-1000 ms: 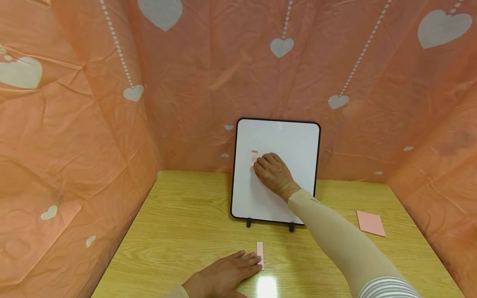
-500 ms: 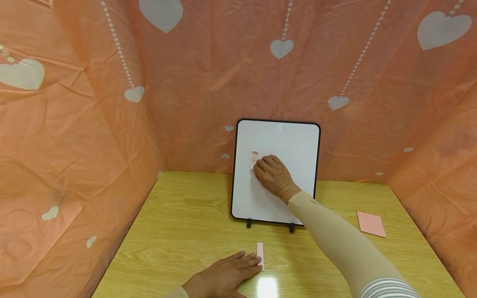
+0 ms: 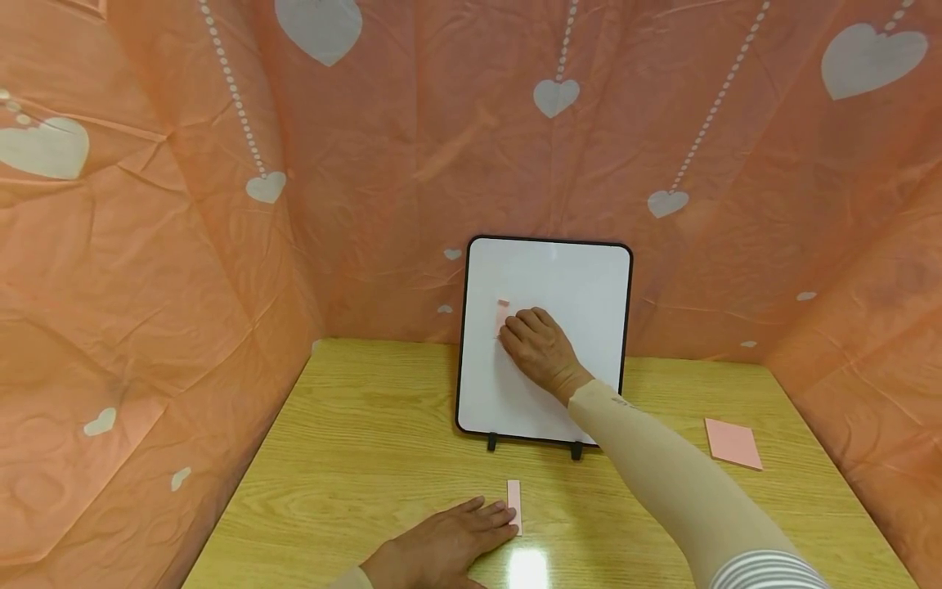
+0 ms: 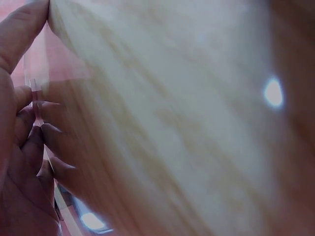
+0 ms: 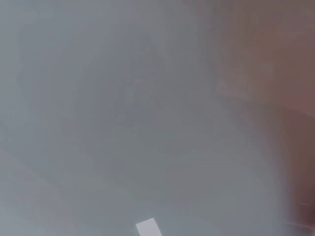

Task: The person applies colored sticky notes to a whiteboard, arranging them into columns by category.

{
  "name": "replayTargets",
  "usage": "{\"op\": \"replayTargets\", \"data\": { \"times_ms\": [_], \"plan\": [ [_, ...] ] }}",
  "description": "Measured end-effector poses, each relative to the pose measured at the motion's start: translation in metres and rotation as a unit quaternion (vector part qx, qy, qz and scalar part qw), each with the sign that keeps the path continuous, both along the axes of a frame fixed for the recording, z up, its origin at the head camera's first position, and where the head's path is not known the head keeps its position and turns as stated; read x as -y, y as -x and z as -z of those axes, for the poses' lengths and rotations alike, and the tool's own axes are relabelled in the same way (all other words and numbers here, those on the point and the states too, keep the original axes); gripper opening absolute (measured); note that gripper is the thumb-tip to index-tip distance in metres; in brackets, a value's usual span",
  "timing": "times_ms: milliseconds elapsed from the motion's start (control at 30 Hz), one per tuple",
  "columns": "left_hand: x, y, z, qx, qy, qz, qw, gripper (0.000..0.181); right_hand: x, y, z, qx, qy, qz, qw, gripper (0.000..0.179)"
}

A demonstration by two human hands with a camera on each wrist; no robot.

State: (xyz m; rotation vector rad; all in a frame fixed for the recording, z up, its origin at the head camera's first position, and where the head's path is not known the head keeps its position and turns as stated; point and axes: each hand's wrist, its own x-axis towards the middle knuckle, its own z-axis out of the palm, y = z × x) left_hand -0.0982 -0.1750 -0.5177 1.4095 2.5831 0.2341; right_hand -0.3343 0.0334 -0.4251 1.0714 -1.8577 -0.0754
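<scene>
A whiteboard [image 3: 548,270] with a black frame stands upright on the table. On its left half a narrow pink paper strip [image 3: 502,313] clings to the white surface. My right hand [image 3: 542,348] has curled fingers at the strip's lower right, apparently pinching its lower part; the thumb and fingertips are hidden from the head view. Flat on the table, my left hand [image 3: 449,540] rests with extended fingers, the fingertips on a narrow pink sticky-note pad [image 3: 514,499]. In the left wrist view that hand [image 4: 22,128] shows along the left edge, touching the glossy tabletop.
A square pink sticky-note pad [image 3: 733,443] lies to the right on the wooden table [image 3: 353,425]. Two black feet [image 3: 491,442] hold the board. Orange sheeting with white hearts [image 3: 557,97] surrounds the table. The right wrist view is mostly blurred grey.
My right hand has slid slightly downward along the strip, and a little more of the strip's lower end shows. The left hand keeps its place on the narrow pad.
</scene>
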Motion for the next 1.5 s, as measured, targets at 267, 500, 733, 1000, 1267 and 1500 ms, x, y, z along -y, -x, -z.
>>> {"op": "replayTargets", "data": {
  "times_ms": [267,500,733,1000,1267,1500],
  "plan": [
    [-0.001,0.000,-0.001,0.007,0.005,-0.002,1.0000,0.084,0.003,-0.001,-0.002,-0.002,0.007,0.010,0.9999,0.011],
    [-0.002,0.000,0.000,0.004,0.002,-0.001,1.0000,0.084,0.003,-0.001,-0.001,-0.006,0.000,0.024,0.9997,0.020],
    [-0.003,0.002,-0.002,-0.011,0.009,0.002,0.9999,0.085,-0.001,0.001,0.001,-0.001,-0.010,0.020,0.9998,0.029],
    [-0.004,0.002,-0.007,-0.023,-0.006,0.002,0.9997,0.078,-0.001,-0.001,0.000,0.005,-0.017,0.022,0.9996,0.028],
    [-0.003,0.003,-0.009,-0.062,-0.012,0.015,0.9979,0.064,-0.001,-0.003,0.001,0.005,-0.027,0.029,0.9992,0.031],
    [-0.004,0.005,-0.012,-0.047,-0.031,-0.002,0.9984,0.057,-0.004,-0.005,0.004,0.011,-0.037,0.040,0.9984,0.034]
  ]
}}
